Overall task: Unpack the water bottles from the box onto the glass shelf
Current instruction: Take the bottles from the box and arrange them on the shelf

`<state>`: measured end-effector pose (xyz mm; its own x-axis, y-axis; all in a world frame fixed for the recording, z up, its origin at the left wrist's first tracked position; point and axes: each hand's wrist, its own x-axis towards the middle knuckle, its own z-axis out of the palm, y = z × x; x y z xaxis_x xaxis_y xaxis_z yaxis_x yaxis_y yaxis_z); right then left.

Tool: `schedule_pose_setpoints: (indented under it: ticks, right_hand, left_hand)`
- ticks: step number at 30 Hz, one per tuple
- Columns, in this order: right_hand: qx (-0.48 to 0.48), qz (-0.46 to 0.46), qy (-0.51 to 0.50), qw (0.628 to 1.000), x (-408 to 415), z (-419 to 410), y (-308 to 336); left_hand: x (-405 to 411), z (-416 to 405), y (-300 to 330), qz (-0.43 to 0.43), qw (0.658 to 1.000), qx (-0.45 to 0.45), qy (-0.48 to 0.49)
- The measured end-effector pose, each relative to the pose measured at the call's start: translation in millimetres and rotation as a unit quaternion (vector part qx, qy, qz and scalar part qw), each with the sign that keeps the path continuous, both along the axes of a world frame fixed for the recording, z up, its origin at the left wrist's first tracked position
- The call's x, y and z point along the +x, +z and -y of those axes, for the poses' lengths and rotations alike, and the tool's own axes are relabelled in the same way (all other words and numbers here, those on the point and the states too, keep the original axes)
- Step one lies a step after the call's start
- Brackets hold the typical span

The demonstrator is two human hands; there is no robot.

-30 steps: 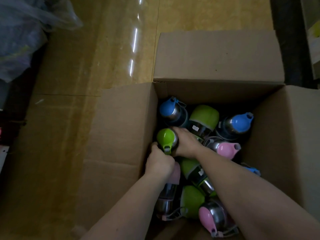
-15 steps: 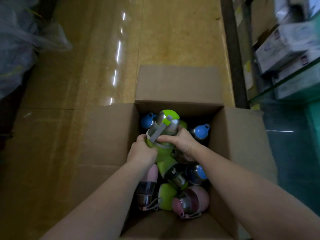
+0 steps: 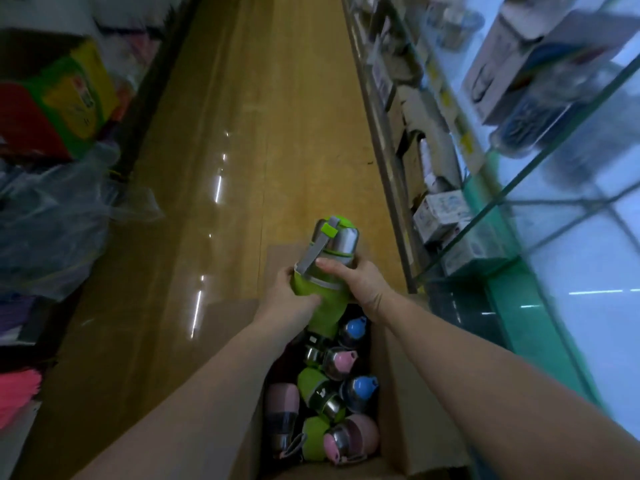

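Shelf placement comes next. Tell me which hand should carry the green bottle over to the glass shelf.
Right, probably. The glass shelf lies on the person's right, and the right hand already grips the green bottle on that side. The left hand holds its far side and would have to cross over the box.

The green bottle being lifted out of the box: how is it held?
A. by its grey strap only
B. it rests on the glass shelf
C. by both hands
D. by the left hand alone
C: the left hand and the right hand both wrap the green bottle above the box, with fingers across its strap.
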<state>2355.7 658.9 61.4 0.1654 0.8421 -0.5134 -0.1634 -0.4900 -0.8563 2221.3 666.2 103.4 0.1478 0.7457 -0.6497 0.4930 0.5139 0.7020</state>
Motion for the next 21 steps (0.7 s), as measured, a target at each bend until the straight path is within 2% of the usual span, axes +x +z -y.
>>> schedule_pose_setpoints:
  ticks: [7,12,21]
  right_hand:
    - [0.07,0.037,-0.001,0.997,0.5,-7.7,134.3]
    - [0.123,0.056,0.003,0.991,-2.3,-1.1,221.1]
    - [0.222,0.134,-0.019,0.965,2.4,25.3,383.7]
  left_hand:
    - [2.8,-3.9,132.0,0.009,0.995,0.09,-0.036]
    - [-0.9,6.9,219.6,0.048,0.99,0.125,-0.049]
    - [-3.2,25.3,360.2,0.093,0.974,0.196,-0.067]
